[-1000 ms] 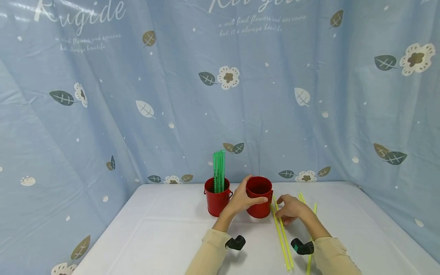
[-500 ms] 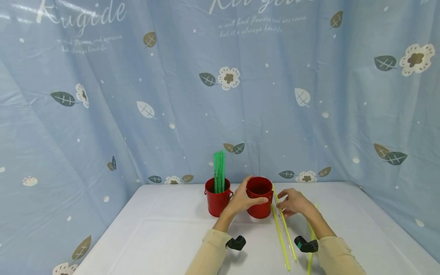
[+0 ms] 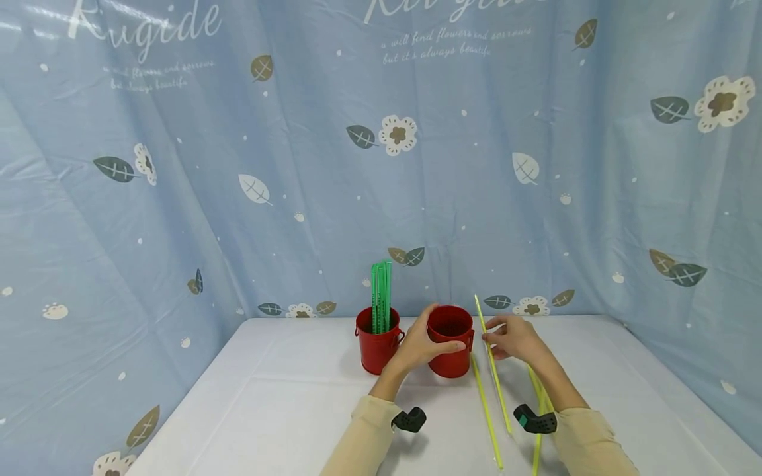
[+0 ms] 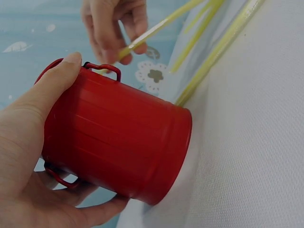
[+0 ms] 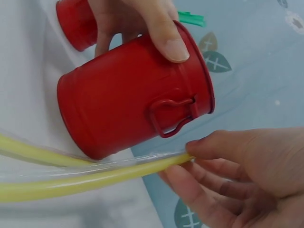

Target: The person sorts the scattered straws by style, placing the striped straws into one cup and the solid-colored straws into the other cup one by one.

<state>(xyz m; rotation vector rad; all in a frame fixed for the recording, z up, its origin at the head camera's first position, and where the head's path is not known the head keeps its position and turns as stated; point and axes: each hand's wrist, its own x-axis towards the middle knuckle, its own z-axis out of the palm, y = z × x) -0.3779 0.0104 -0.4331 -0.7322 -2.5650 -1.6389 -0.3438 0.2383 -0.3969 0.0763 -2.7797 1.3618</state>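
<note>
My left hand [image 3: 417,345] grips a small red metal bucket [image 3: 450,363] with side handles. It stands upright on the white table, and its mouth shows nothing inside. Just right of it, my right hand [image 3: 516,338] pinches a long yellow straw [image 3: 499,387] between thumb and fingers. Clear plastic film wraps this straw [image 5: 104,176] in the right wrist view. Its upper end rises beside the bucket's rim, while the lower end slants toward the front. The left wrist view shows the left thumb at the rim of the bucket [image 4: 114,133], other fingers beneath its side.
Left of the held bucket stands a second red bucket [image 3: 375,355] with several green straws [image 3: 381,297] upright in it. Another yellow straw [image 3: 487,413] lies on the table [image 3: 286,410] before the held bucket. More yellow straws [image 3: 538,449] lie under the right forearm. A blue curtain [image 3: 333,198] hangs behind.
My right hand has taken hold of one yellow straw, lifting it upward and apart from the one beside it. My left hand stays on the bucket.
</note>
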